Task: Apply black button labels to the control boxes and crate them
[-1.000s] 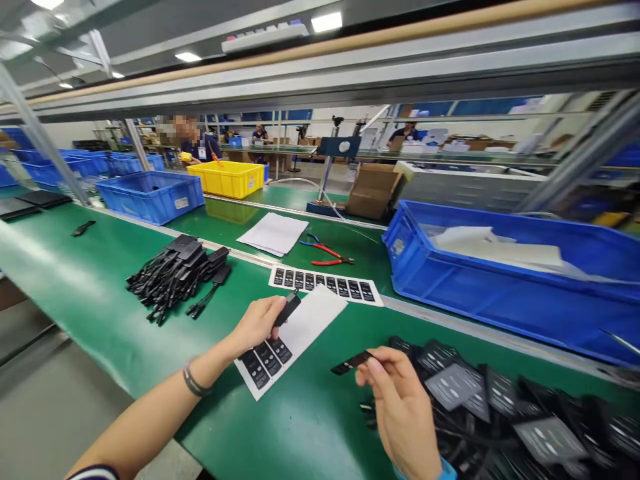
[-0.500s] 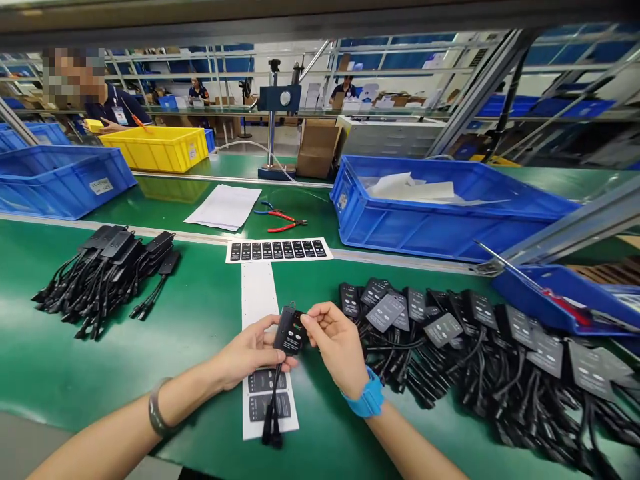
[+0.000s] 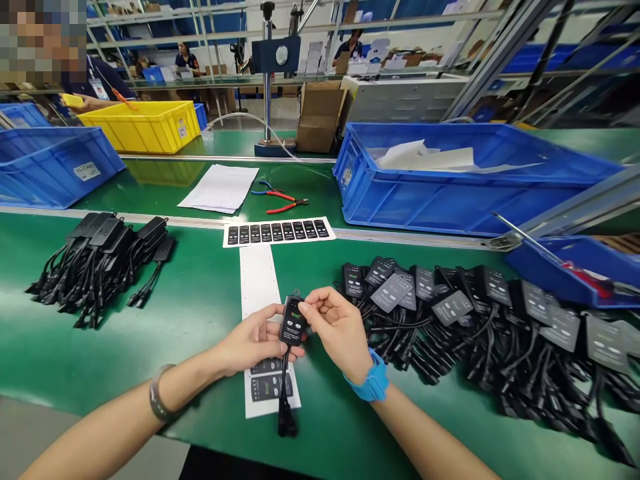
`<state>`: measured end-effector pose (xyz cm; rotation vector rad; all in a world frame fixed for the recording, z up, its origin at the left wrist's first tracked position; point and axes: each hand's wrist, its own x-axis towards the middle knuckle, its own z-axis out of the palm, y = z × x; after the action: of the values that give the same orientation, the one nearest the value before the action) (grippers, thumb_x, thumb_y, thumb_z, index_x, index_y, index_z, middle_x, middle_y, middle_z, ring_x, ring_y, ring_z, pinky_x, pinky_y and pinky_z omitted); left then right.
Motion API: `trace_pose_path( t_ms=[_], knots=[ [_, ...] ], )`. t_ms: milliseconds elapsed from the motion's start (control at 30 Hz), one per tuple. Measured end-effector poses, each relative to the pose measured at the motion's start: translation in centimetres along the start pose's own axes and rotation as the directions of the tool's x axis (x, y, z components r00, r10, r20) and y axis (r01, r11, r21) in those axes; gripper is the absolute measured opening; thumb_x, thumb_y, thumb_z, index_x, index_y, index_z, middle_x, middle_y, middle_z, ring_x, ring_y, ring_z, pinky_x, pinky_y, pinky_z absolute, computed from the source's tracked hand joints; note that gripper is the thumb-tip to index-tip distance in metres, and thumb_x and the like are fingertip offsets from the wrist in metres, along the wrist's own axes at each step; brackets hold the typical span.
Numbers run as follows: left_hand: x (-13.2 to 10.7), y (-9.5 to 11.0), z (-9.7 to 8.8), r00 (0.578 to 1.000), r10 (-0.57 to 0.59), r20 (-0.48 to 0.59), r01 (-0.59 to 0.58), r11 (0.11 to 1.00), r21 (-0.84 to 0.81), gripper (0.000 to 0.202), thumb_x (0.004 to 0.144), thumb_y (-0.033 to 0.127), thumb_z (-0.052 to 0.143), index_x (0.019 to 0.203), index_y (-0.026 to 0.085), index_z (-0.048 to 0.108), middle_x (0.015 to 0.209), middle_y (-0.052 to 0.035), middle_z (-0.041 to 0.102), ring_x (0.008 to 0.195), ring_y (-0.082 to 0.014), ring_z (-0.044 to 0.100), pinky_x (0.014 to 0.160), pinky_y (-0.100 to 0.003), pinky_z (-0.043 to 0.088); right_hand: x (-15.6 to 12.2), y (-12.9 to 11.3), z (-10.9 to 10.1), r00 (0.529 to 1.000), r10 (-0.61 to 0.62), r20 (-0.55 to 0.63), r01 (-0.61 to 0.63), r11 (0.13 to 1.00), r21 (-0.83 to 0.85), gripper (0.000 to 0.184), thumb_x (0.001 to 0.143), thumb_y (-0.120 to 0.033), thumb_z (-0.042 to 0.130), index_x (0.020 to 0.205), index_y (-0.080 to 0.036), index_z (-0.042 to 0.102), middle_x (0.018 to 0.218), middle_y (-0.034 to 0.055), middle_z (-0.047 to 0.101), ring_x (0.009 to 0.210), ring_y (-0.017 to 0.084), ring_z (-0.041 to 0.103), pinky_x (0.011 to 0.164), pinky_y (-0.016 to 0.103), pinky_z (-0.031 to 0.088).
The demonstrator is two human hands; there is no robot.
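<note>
A small black controller box (image 3: pixel 292 325) with a printed label on its face and cables hanging below is gripped in my left hand (image 3: pixel 247 343), near its lower end. My right hand (image 3: pixel 341 332) is closed at the box's upper right edge, its thumb pressed on the label face. Beneath my hands lies a white backing strip (image 3: pixel 259 275), with two dark labels showing at its near end. A sheet of several black labels (image 3: pixel 327 229) lies crosswise beyond it. Labelled controllers (image 3: pixel 393 292) are heaped to the right, and controllers without visible labels (image 3: pixel 103 233) are piled at the left.
A large blue bin (image 3: pixel 440 200) with white paper stands behind, at the right. Red-and-blue pliers (image 3: pixel 283 196) and a paper stack (image 3: pixel 220 188) lie past the metal rail. A smaller blue bin (image 3: pixel 555 267) holds tools. Other people sit or stand in the background.
The view has tilted down a little, so the background sits higher. The box is turned more upright and its label looks flat on the face; both hands keep their hold.
</note>
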<state>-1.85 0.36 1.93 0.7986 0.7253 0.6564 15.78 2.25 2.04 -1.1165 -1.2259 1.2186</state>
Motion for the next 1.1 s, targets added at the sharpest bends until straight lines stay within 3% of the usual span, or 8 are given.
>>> trace_pose_path(
  t_ms=[333,633,867,1000,1100],
  knots=[
    [-0.08,-0.17,-0.03,1.000,-0.025,-0.015,0.026,0.999,0.035,0.059,0.075,0.029,0.080,0.123,0.019,0.048,0.100,-0.0122,0.071,0.095,-0.0276,0.071,0.079,-0.033,0.053,-0.17,-0.25,0.09,1.000,0.022,-0.016,-0.022,1.000,-0.001,0.025,0.075,-0.040,0.073,0.075,-0.020,0.059,0.063,-0.0025,0.056,0.053,0.011,0.051,0.046,0.022,0.044],
    [-0.26,0.14,0.74,1.000,0.015,-0.016,-0.013,0.994,0.108,0.053,0.080,0.036,0.075,0.121,0.018,0.047,0.093,-0.0097,0.071,0.086,-0.0198,0.071,0.077,-0.028,0.053,-0.23,-0.21,0.30,0.998,0.040,-0.054,-0.041,0.999,-0.011,0.022,0.072,-0.034,0.074,0.071,-0.020,0.057,0.058,-0.0040,0.053,0.049,0.010,0.049,0.043,0.021,0.044],
    [-0.25,0.22,0.89,0.999,0.026,-0.025,-0.022,0.988,0.153,0.052,0.081,0.036,0.074,0.120,0.018,0.046,0.092,-0.0095,0.070,0.086,-0.0201,0.071,0.075,-0.028,0.053,-0.35,0.02,0.35,0.997,0.029,-0.075,-0.032,0.999,-0.038,0.022,0.072,-0.035,0.074,0.072,-0.020,0.057,0.058,-0.0038,0.053,0.050,0.011,0.049,0.045,0.022,0.044],
    [-0.35,0.04,0.84,0.999,0.031,-0.033,-0.025,0.988,0.153,0.048,0.081,0.036,0.074,0.116,0.019,0.046,0.089,-0.0089,0.071,0.084,-0.0211,0.072,0.074,-0.029,0.053,-0.42,0.19,0.12,0.998,-0.003,-0.066,-0.005,0.993,-0.122,0.019,0.076,-0.032,0.071,0.086,-0.021,0.059,0.059,-0.0064,0.048,0.048,0.010,0.047,0.045,0.021,0.042],
    [-0.37,0.06,0.75,0.999,0.035,-0.026,-0.033,0.996,0.087,0.046,0.079,0.034,0.076,0.110,0.020,0.046,0.095,-0.0091,0.071,0.086,-0.0220,0.072,0.076,-0.031,0.054,-0.34,0.46,-0.10,0.997,-0.033,-0.063,0.020,0.981,-0.195,0.029,0.079,-0.031,0.069,0.104,-0.022,0.058,0.065,-0.0072,0.045,0.051,0.010,0.044,0.047,0.021,0.042]
  ],
)
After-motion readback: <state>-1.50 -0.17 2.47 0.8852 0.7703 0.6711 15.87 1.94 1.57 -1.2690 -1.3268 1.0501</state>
